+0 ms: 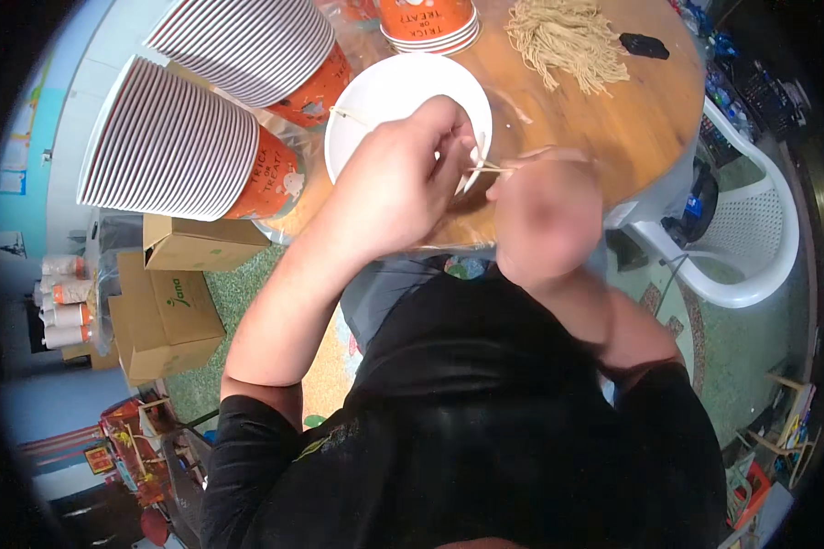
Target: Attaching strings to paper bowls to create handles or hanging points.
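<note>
A white paper bucket [389, 87] stands open on the table in front of me, its white inside showing. My left hand [412, 165] is at the bucket's right rim, its fingers pinched on a thin tan cord [489, 168]. The cord runs across to my right hand [547, 215], which is closed on its other side and blurred by motion. On the left part of the rim another bit of tan cord [346, 113] shows. How the cord passes through or round the right rim is hidden by my fingers.
Two long stacks of nested orange printed buckets [169, 146] lie at the left; a shorter stack [428, 27] is at the back. A bundle of tan cords [568, 41] lies beside a black object [645, 46] on the wooden table [650, 119]. Cardboard boxes [169, 316] and a white plastic chair [751, 233] flank me.
</note>
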Available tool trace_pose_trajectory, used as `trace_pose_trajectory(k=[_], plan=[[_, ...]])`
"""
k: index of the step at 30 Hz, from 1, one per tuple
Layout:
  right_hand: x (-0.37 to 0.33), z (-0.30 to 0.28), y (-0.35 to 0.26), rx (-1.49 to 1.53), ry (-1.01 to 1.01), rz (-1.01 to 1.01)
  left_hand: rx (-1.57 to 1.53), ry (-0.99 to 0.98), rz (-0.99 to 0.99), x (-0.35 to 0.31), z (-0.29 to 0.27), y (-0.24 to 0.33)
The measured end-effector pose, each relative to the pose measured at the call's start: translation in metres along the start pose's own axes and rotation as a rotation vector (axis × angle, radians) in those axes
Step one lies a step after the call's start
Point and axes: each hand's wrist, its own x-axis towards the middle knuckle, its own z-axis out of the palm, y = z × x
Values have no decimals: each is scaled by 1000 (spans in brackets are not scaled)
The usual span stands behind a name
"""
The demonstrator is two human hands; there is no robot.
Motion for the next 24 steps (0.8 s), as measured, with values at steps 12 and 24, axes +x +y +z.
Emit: trace_pose_trajectory(k=[12,24], plan=[[5,-35,31,90,-255,189,-175,203,199,-41,-19,-11],[45,-25,42,72,-256,277,-790,565,0,-21,29,-80]])
